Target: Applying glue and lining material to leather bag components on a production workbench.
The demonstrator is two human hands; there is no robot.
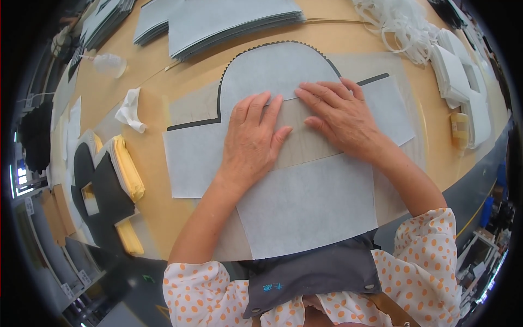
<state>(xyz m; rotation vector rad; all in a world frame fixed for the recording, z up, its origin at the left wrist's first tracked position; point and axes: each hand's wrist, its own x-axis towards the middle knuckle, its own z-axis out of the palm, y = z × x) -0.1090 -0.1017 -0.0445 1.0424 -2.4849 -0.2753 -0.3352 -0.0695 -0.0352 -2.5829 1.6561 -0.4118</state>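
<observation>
Far left first: black and yellow cut pieces fanned in a loose stack near the table edge, a crumpled white rag just above them, a clear plastic bottle lying on its side further up.

Left hand flat, fingers spread and slightly fanned, palm pressed onto the pale grey fabric panel right where a tan strip crosses it. Gripping nothing, just weighting the layers down.

Panel lying flat in the middle of the wooden table, rounded top edge with a dark zigzag trim pointing away, squared lower flap reaching toward the dark apron.

Right hand beside the left, also open and flat, fingertips angled toward the strip's upper edge; hands close but not touching. Probably best done with even pressure from both palms, smoothing outward from the centre so no crease gets trapped, and with the strip's edges kept square to the panel.

Up top, stacks of grey sheets. To the right, a tangle of white cord, then stacked white folded pieces, and a small yellowish block just below them. No readable labels or signs to be made out on the table.
</observation>
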